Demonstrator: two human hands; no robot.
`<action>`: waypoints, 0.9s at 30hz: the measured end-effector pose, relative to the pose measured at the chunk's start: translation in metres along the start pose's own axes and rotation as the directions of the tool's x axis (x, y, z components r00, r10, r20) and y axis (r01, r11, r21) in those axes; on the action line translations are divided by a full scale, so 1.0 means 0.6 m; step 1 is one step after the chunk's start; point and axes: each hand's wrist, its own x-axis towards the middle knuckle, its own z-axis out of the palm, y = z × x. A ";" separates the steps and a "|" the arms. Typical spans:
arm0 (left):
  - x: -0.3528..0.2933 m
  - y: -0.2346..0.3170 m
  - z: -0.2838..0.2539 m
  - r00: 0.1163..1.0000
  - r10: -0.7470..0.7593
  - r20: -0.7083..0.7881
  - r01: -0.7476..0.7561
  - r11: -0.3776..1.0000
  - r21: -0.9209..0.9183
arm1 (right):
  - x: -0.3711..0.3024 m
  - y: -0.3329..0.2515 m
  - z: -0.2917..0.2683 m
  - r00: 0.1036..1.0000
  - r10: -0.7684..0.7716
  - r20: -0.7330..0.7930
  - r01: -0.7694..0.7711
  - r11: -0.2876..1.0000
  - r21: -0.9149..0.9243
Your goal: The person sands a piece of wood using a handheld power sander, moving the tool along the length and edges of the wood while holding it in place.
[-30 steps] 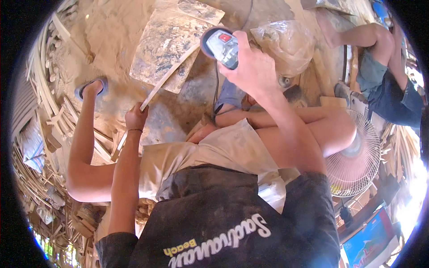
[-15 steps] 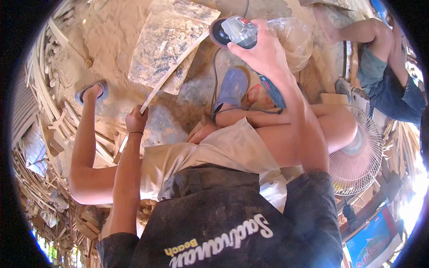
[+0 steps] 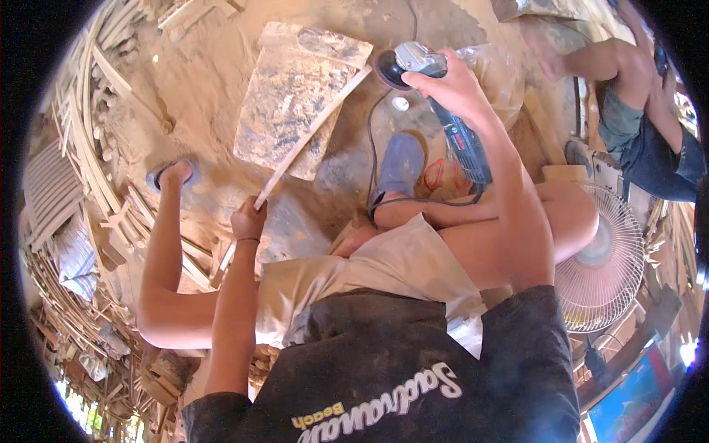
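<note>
My left hand is closed round the near end of a long, thin, pale wooden strip. The strip slants away to the right across a worn, stained board on the ground. At its far end, a dark round disc is very close to the tip; whether they touch I cannot tell. That disc belongs to an angle grinder with a grey head and a blue body. My right hand grips it near the head, and the body points back toward my right forearm.
A black cord runs over the dusty ground beside my shoe. Wood strips pile up on the left. A fan stands by my right knee, a clear plastic bag beyond my right hand. Another person's leg is far right.
The whole view has shifted, so things lie further right and lower. The grinder has tilted and more of its blue body shows. A small white round thing now shows beneath the disc.
</note>
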 end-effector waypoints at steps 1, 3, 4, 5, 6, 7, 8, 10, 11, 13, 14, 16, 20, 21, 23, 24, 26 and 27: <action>0.007 0.006 0.003 1.000 0.010 -0.005 -0.010 1.000 0.000 | 0.013 0.019 -0.007 1.000 0.011 -0.005 -0.011 1.000 -0.004; 0.008 0.007 0.001 1.000 0.013 0.003 -0.012 1.000 -0.013 | 0.002 0.012 -0.005 0.998 -0.048 -0.041 0.047 0.999 -0.027; 0.008 0.007 0.001 1.000 0.012 0.008 -0.012 1.000 -0.021 | -0.010 0.010 -0.002 0.995 -0.078 -0.057 0.075 0.996 -0.040; 0.005 0.003 -0.004 1.000 0.006 0.006 -0.005 1.000 -0.018 | -0.035 -0.030 -0.009 0.998 -0.036 0.045 0.032 0.996 0.080; 0.002 0.000 -0.007 1.000 -0.003 0.004 0.003 1.000 -0.014 | -0.031 -0.030 -0.001 0.998 -0.038 0.059 0.033 0.995 0.090; -0.004 -0.003 -0.012 1.000 -0.013 0.001 0.013 1.000 -0.010 | -0.022 -0.028 0.008 0.996 -0.042 0.074 0.034 0.994 0.099; -0.005 -0.005 -0.012 1.000 -0.021 0.012 0.021 1.000 0.003 | -0.017 -0.024 0.012 0.996 -0.040 0.075 0.032 0.994 0.108; 0.000 0.001 -0.009 0.999 -0.034 0.023 0.033 0.999 0.020 | 0.019 -0.003 0.003 0.997 0.042 0.059 -0.049 0.992 0.113; 0.006 0.015 -0.009 0.997 -0.067 0.050 0.069 0.997 -0.044 | 0.030 0.016 -0.004 0.995 0.087 0.048 -0.092 0.989 0.113; 0.008 0.021 -0.018 0.991 -0.098 0.094 0.102 0.994 -0.035 | 0.034 0.029 -0.015 0.996 0.088 0.033 -0.092 0.981 0.170; 0.015 0.029 -0.018 0.988 -0.109 0.113 0.114 0.993 -0.033 | 0.040 0.040 -0.023 0.996 0.088 0.021 -0.090 0.976 0.200; 0.012 0.059 -0.032 0.968 -0.157 0.195 0.196 0.959 -0.203 | 0.032 0.048 -0.027 0.991 0.133 -0.032 -0.115 0.935 0.336; -0.021 0.105 -0.046 0.949 -0.241 0.203 0.267 0.957 -0.113 | -0.028 -0.020 -0.044 0.986 0.138 -0.095 -0.083 0.895 0.438; -0.023 0.114 -0.041 0.938 -0.292 0.187 0.310 0.948 -0.077 | -0.035 -0.024 -0.048 0.986 0.119 -0.118 -0.055 0.895 0.443; -0.024 0.124 -0.029 0.916 -0.353 0.190 0.360 0.933 -0.001 | -0.037 -0.027 -0.056 0.980 0.098 -0.174 -0.016 0.907 0.422; -0.021 0.123 -0.023 0.920 -0.347 0.180 0.352 0.936 0.002 | -0.037 -0.030 -0.062 0.981 0.124 -0.152 -0.033 0.870 0.492; -0.020 0.123 -0.013 0.926 -0.338 0.171 0.341 0.940 0.010 | -0.061 -0.037 -0.070 0.979 0.177 -0.097 -0.080 0.781 0.620; -0.021 0.121 -0.011 0.921 -0.345 0.180 0.351 0.936 -0.002 | -0.073 -0.041 -0.067 0.985 0.155 -0.075 -0.069 0.751 0.657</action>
